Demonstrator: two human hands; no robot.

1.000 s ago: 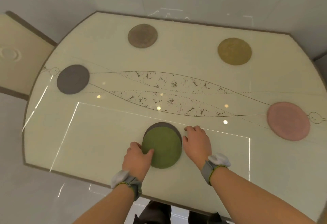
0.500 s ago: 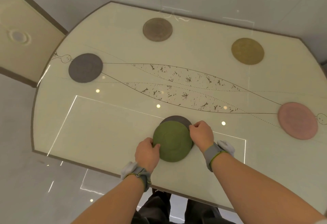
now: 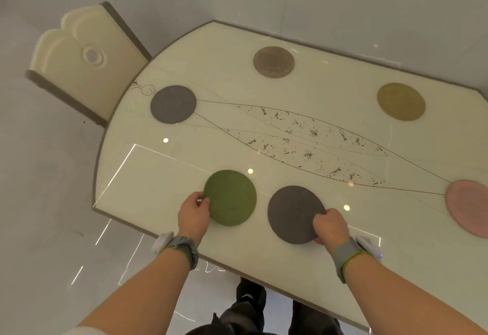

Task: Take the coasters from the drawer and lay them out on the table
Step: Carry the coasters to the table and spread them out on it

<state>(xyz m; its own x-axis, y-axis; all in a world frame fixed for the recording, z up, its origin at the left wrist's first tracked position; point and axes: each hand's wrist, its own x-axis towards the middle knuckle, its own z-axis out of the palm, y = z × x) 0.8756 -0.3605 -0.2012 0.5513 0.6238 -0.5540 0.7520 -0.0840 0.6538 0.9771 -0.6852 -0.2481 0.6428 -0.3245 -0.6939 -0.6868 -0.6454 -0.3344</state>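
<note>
Several round coasters lie on the cream table (image 3: pixel 343 268). My left hand (image 3: pixel 194 214) pinches the left edge of a green coaster (image 3: pixel 230 197) near the table's front edge. My right hand (image 3: pixel 331 227) grips the lower right edge of a dark grey coaster (image 3: pixel 291 213) beside it; the two coasters lie apart, side by side. Further off lie another dark grey coaster (image 3: pixel 173 104) at the left, a brown coaster (image 3: pixel 273 62) at the back, an ochre coaster (image 3: pixel 400 101) at the back right and a pink coaster (image 3: pixel 468 207) at the right edge. No drawer is in view.
A cream chair (image 3: pixel 84 57) stands at the table's left end. The table top carries a thin line pattern with dark specks across its middle. My legs show below the front edge, over a pale glossy floor.
The green and dark grey coasters were stacked in front of me; now they lie apart, the green one drawn left by my left hand, the grey one right by my right hand.
</note>
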